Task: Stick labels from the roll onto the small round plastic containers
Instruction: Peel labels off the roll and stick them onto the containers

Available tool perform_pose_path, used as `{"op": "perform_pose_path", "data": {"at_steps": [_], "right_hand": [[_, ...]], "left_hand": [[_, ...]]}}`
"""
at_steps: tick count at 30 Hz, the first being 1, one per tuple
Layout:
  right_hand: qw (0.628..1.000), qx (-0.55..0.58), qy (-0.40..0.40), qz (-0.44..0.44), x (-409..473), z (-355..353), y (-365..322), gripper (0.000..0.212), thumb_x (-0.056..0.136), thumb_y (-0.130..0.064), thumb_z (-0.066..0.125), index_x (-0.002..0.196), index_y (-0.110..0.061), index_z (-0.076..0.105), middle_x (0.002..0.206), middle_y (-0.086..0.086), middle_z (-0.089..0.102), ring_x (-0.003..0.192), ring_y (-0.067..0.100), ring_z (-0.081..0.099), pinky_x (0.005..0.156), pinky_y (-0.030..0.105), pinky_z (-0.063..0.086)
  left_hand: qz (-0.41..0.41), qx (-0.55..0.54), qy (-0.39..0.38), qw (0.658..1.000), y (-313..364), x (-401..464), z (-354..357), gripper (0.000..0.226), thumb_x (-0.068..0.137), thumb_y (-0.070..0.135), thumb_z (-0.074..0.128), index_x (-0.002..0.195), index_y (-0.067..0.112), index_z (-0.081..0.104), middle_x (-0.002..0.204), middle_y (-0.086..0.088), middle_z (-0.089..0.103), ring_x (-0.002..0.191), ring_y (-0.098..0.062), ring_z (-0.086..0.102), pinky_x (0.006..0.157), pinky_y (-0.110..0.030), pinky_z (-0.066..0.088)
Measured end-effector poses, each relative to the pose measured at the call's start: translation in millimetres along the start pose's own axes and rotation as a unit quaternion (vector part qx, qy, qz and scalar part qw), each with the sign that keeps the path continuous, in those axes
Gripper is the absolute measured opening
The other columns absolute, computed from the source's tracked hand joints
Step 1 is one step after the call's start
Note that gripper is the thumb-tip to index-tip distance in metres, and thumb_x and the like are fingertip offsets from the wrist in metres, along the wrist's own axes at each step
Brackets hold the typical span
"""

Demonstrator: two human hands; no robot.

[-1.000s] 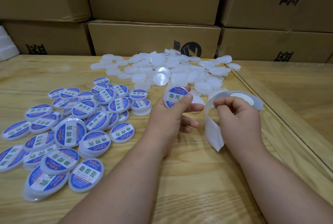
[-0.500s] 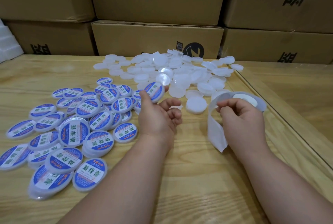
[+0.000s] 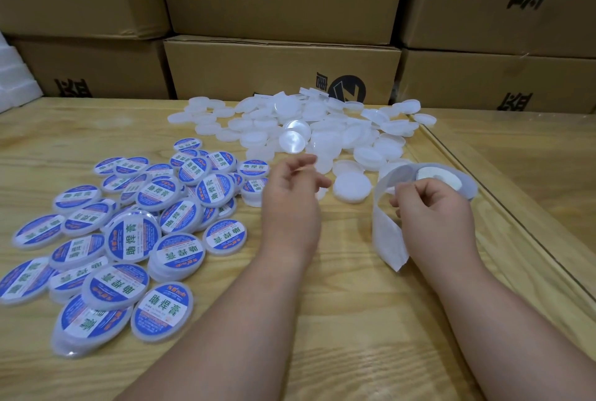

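Our left hand [image 3: 292, 197] has an empty, loosely wide grip; our right hand [image 3: 432, 210] pinches the label roll [image 3: 448, 179]. The plain container [image 3: 351, 187] beyond our left fingers looks light, stiff and slippery; we would hold its rim.

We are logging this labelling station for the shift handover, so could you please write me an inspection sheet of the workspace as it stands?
Surface: wooden table, a seam running along its right side.
Job's things: labelled containers heaped at left; unlabelled white containers piled at the far middle; label roll with its backing strip hanging loose.
Clutter: nothing seen.
Grippers: left hand empty, fingers loosely curled; right hand pinching the backing strip.
Cables: nothing seen.
Surroundings: stacked cardboard boxes behind; white foam blocks at far left.
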State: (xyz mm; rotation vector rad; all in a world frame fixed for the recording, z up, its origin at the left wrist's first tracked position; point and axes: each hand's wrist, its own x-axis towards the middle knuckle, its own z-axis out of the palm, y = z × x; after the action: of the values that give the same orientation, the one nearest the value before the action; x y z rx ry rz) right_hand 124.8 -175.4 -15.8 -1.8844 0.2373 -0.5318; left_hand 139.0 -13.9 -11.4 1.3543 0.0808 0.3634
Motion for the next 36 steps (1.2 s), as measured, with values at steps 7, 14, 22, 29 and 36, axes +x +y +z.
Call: {"op": "perform_pose_path", "data": {"at_steps": [7, 14, 22, 29, 36], "right_hand": [[0.999, -0.036, -0.009, 0.004, 2.4, 0.8, 3.6, 0.021, 0.094, -0.030, 0.061, 0.077, -0.019, 0.066, 0.072, -0.003, 0.067, 0.059, 0.006, 0.055, 0.057, 0.029, 0.040], [0.985, -0.137, -0.094, -0.050, -3.5, 5.9, 2.3, 0.011, 0.087, -0.039, 0.069, 0.086, -0.033, 0.061, 0.072, -0.009, 0.066, 0.070, -0.002, 0.060, 0.057, 0.025, 0.040], [0.972, -0.094, -0.189, -0.103, -10.8, 3.9, -5.7, 0.019, 0.066, -0.028, 0.047, 0.056, -0.021, 0.031, 0.051, -0.013, 0.026, 0.051, 0.007, 0.026, 0.046, 0.021, 0.027], [0.973, -0.062, -0.192, -0.109, -9.8, 4.3, -5.0, 0.022, 0.065, -0.024, 0.045, 0.055, -0.021, 0.026, 0.053, -0.014, 0.021, 0.052, 0.007, 0.021, 0.046, 0.022, 0.022], [0.970, -0.015, -0.208, -0.123, -9.7, 3.7, -2.9, 0.018, 0.067, -0.017, 0.045, 0.061, -0.010, 0.030, 0.056, -0.012, 0.026, 0.054, 0.007, 0.025, 0.048, 0.020, 0.023]], "left_hand": [[0.090, 0.492, -0.107, 0.859, -14.0, -7.6, 5.6, 0.051, 0.089, 0.027, 0.052, 0.140, 0.032, 0.052, 0.151, 0.007, 0.046, 0.146, -0.018, 0.025, 0.120, -0.038, 0.020], [0.077, 0.518, -0.119, 0.844, -18.1, -7.3, 5.9, 0.040, 0.091, 0.034, 0.057, 0.131, 0.036, 0.059, 0.130, 0.006, 0.054, 0.128, -0.022, 0.040, 0.105, -0.035, 0.032], [0.074, 0.542, -0.126, 0.828, -21.1, -6.0, 4.4, 0.051, 0.092, 0.039, 0.054, 0.143, 0.041, 0.046, 0.147, 0.008, 0.046, 0.139, -0.020, 0.033, 0.111, -0.039, 0.022], [0.090, 0.435, -0.124, 0.887, -20.4, -6.2, 3.7, 0.046, 0.083, 0.035, 0.066, 0.127, 0.042, 0.055, 0.133, 0.011, 0.048, 0.120, -0.005, 0.050, 0.101, -0.024, 0.040], [0.027, 0.169, -0.116, 0.978, -4.5, -10.4, 4.9, 0.023, 0.077, 0.046, 0.046, 0.083, 0.034, 0.065, 0.087, 0.018, 0.065, 0.071, -0.012, 0.063, 0.064, -0.030, 0.048]]}}
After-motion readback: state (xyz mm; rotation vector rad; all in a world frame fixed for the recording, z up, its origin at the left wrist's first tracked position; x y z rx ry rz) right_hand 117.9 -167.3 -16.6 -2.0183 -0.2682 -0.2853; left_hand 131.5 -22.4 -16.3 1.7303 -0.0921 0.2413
